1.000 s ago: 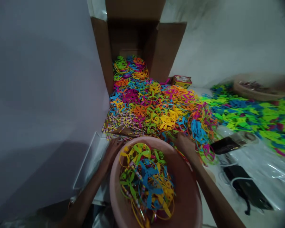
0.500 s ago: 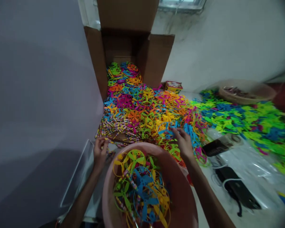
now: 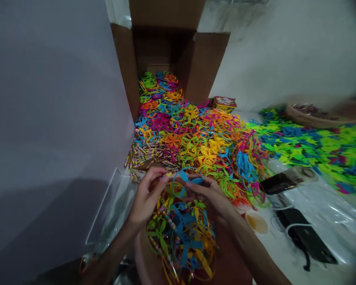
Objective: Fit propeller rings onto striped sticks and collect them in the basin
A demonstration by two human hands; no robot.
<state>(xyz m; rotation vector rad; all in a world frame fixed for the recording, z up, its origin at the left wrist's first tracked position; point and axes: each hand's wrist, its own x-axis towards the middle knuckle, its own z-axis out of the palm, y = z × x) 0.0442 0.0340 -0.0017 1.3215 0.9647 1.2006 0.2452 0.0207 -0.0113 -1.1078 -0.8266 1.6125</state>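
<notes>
Pinching a blue propeller [image 3: 186, 178] between the fingertips of my left hand [image 3: 146, 198] and right hand [image 3: 209, 194] above the pink basin [image 3: 141, 253], I hold it clear of the tangle [image 3: 180, 237] so it cannot snag.

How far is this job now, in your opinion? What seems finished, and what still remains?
It looks early. The pink basin already holds a small heap of propellers mixed with striped sticks. The left hand and right hand hold a blue propeller above it. Remaining: the much larger pile of colored propellers and loose sticks.
</notes>
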